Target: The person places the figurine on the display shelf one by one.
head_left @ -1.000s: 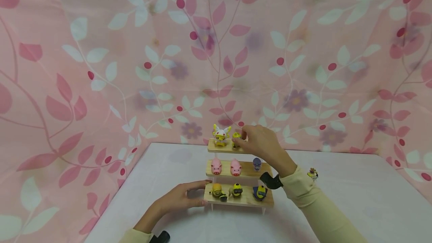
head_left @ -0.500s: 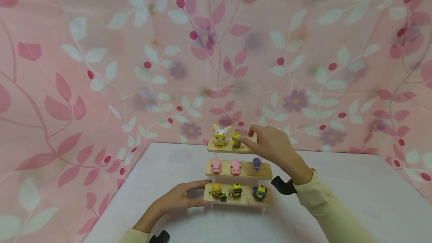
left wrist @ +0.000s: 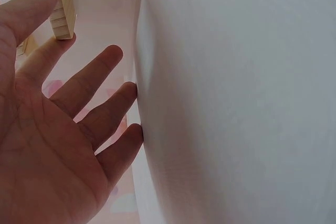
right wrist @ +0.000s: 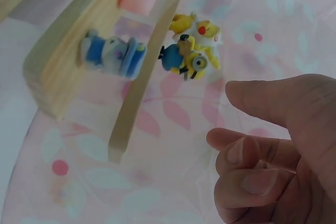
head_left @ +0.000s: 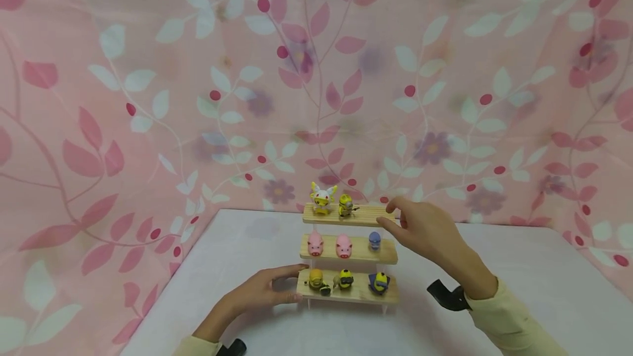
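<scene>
A three-tier wooden display stand (head_left: pixel 363 293) stands on the table. My left hand (head_left: pixel 262 290) holds its bottom board at the left end between thumb and index finger; the other fingers spread apart in the left wrist view. To the right of the top board, my right hand (head_left: pixel 427 229) holds nothing, its thumb and index finger apart. A yellow minion figure (head_left: pixel 345 206) stands on that board beside a white-and-yellow eared figure (head_left: pixel 322 200). On the middle tier are two pink pig figures (head_left: pixel 343 246) and a small blue-grey figure (right wrist: pixel 113 53).
Along the bottom tier sit several minion figures, among them one with a dark blue cape (head_left: pixel 379 283). White cloth covers the table (head_left: pixel 232 257). Behind it hangs a pink floral backdrop (head_left: pixel 376 125).
My right hand has drawn back from the minion figure on the top tier, moving right and slightly down. The figure now stands by itself. My left hand stays at the stand.
</scene>
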`<state>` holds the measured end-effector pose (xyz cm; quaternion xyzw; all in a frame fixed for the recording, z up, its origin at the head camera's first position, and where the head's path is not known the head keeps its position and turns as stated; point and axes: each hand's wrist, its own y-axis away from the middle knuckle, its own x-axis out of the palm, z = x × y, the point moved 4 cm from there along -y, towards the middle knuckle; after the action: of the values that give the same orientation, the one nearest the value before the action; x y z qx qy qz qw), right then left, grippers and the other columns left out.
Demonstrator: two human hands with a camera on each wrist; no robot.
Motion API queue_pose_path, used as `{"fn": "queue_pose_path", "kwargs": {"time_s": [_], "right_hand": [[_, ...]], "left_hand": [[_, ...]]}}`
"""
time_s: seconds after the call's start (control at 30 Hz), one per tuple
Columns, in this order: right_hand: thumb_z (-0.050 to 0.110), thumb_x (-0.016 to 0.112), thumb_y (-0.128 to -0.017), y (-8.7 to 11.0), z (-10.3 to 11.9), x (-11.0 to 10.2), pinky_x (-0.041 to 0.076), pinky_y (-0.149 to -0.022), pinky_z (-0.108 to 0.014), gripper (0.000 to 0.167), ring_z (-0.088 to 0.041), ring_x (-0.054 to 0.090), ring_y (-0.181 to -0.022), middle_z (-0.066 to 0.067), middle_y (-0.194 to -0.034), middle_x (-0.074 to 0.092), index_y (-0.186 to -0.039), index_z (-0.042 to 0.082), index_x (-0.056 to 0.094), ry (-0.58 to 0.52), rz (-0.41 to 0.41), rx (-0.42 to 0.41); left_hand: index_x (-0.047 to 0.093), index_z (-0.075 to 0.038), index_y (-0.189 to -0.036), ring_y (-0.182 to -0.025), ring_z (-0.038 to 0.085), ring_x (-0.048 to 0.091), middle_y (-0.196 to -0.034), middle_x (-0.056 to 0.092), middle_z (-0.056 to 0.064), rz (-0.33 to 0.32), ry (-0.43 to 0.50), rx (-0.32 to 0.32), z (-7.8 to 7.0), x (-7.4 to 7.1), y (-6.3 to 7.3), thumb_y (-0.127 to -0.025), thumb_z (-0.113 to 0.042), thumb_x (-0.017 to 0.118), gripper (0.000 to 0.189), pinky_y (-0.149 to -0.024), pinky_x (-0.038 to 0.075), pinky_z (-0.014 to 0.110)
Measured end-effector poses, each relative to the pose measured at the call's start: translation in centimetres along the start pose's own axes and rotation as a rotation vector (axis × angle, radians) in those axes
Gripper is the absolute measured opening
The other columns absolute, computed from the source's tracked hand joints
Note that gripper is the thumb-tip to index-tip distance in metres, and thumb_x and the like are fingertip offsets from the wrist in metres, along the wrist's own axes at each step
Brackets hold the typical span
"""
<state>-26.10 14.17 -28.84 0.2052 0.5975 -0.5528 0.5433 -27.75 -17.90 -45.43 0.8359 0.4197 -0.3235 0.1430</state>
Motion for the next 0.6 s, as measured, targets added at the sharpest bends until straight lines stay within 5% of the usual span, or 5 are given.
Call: {"fn": "queue_pose_path", "kwargs": {"time_s": [0.6], "right_hand": [[0.035, 0.073, -0.089, 3.5, -3.9, 0.1, 0.033, -0.045, -0.027, 0.026, -0.008, 0.038, -0.05, 0.01, -0.061, 0.043, -0.104, 0.016, 0.067, 0.033, 0.0, 0.06]], "left_hand": [[0.053, -0.033, -0.143, -0.133, 0.025, 0.045, -0.136, 0.059, -0.005, 0.006, 0.004, -0.008, -0.1, 0.1, 0.0, -0.088, -0.046, 0.073, 0.06, -0.105, 0.037, 0.057]]}}
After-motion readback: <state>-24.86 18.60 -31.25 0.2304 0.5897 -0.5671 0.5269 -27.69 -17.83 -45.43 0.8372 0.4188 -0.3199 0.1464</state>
